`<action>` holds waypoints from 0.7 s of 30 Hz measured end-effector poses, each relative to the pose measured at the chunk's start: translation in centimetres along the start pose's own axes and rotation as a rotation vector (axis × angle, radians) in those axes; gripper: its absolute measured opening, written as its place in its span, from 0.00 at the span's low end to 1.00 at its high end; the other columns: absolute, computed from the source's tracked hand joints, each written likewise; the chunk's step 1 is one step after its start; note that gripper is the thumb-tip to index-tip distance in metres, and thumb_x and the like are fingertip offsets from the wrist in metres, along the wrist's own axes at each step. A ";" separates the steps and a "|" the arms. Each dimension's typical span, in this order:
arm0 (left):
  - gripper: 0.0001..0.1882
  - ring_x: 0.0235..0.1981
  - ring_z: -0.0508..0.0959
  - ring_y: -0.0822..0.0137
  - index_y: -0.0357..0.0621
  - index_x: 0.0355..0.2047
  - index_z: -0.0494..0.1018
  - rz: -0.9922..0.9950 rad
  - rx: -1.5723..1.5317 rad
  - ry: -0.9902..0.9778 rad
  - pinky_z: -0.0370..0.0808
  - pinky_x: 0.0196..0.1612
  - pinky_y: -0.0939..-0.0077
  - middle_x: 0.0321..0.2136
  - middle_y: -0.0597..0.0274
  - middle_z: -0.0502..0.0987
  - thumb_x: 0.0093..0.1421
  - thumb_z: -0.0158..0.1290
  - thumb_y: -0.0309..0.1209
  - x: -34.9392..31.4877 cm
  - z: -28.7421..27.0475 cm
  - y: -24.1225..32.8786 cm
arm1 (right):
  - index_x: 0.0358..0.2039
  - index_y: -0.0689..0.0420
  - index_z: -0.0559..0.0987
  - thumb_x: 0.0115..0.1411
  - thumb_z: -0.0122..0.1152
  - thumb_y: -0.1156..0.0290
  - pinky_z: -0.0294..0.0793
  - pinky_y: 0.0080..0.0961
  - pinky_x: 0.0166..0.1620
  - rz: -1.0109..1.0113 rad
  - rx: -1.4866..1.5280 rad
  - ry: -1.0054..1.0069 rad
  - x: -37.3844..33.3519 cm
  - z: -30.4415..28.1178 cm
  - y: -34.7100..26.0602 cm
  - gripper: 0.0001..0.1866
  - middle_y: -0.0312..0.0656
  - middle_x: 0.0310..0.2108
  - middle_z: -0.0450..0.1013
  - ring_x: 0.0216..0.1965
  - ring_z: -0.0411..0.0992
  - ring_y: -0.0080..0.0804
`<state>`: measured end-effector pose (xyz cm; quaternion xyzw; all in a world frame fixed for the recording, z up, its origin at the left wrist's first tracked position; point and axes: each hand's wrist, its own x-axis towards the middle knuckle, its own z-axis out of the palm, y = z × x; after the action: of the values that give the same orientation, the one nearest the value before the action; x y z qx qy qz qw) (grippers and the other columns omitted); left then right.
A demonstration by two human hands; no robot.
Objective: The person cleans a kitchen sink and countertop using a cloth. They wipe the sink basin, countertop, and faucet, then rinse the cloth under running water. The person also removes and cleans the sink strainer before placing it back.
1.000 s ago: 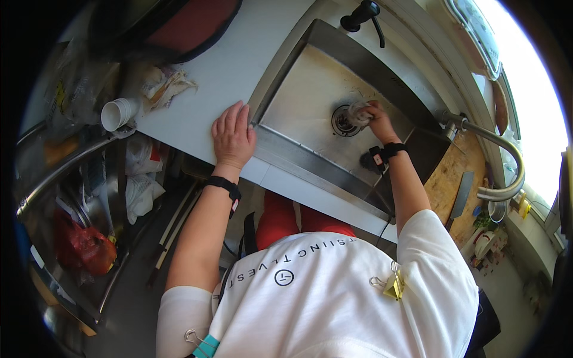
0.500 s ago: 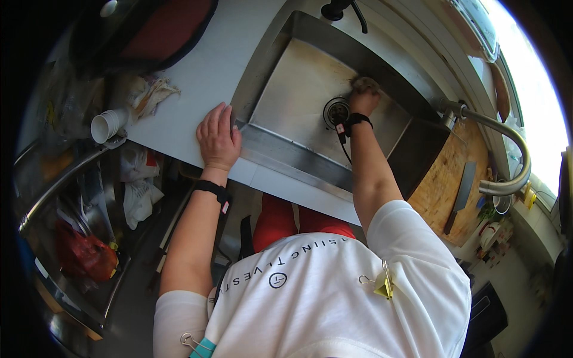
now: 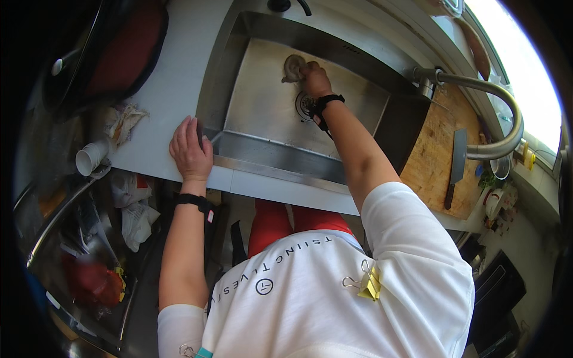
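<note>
My right hand [image 3: 317, 80] is down in the stainless steel sink [image 3: 262, 101], its fingers closed on a crumpled grey-brown rag [image 3: 293, 68]. The rag lies against the sink floor, beyond the round drain [image 3: 306, 106] and slightly left of it. Some of the rag sticks out to the left of my fingertips. Resting flat on the white countertop [image 3: 177, 77], my left hand [image 3: 191, 150] holds nothing. Its fingers are stretched out beside the sink's near left corner. A dark band circles each wrist.
A curved metal faucet [image 3: 507, 95] arches over the right side. Beneath it a cleaver [image 3: 458, 164] lies on a wooden cutting board [image 3: 439, 137]. A black tap [image 3: 279, 5] stands behind the sink. Stacked white cups [image 3: 91, 159] and crumpled tissue [image 3: 126, 123] sit at left.
My right hand has swept the rag leftward across the sink floor, from right of the drain to beyond it. My left hand stays on the counter. The whole view has shifted slightly.
</note>
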<state>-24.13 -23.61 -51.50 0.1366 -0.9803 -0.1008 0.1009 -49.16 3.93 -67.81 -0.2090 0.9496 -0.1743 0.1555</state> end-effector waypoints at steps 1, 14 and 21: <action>0.27 0.58 0.65 0.58 0.48 0.55 0.65 0.001 0.000 0.009 0.59 0.60 0.58 0.57 0.62 0.66 0.53 0.52 0.30 0.1 0.0 0.0 | 0.45 0.48 0.81 0.50 0.56 0.78 0.69 0.37 0.53 -0.010 0.114 -0.124 -0.9 0.1 0.4 0.21 0.51 0.50 0.68 0.51 0.68 0.49; 0.26 0.58 0.66 0.59 0.50 0.56 0.65 0.011 0.016 0.009 0.60 0.59 0.58 0.57 0.65 0.65 0.55 0.52 0.31 -0.1 0.2 -0.3 | 0.55 0.53 0.71 0.65 0.43 0.58 0.74 0.49 0.48 0.587 -0.403 -0.186 -7.2 -6.1 21.6 0.22 0.47 0.53 0.70 0.50 0.72 0.50; 0.27 0.58 0.66 0.59 0.50 0.56 0.66 0.004 -0.017 0.002 0.60 0.59 0.58 0.57 0.65 0.65 0.54 0.53 0.31 0.0 0.2 -0.3 | 0.46 0.56 0.79 0.61 0.49 0.65 0.74 0.40 0.51 0.492 -0.596 -0.710 -14.4 -4.3 17.4 0.17 0.53 0.49 0.73 0.50 0.73 0.45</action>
<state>-24.05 -23.86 -51.77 0.1337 -0.9796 -0.1089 0.1030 -44.29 26.38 -67.69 -0.0611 0.8678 0.2265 0.4380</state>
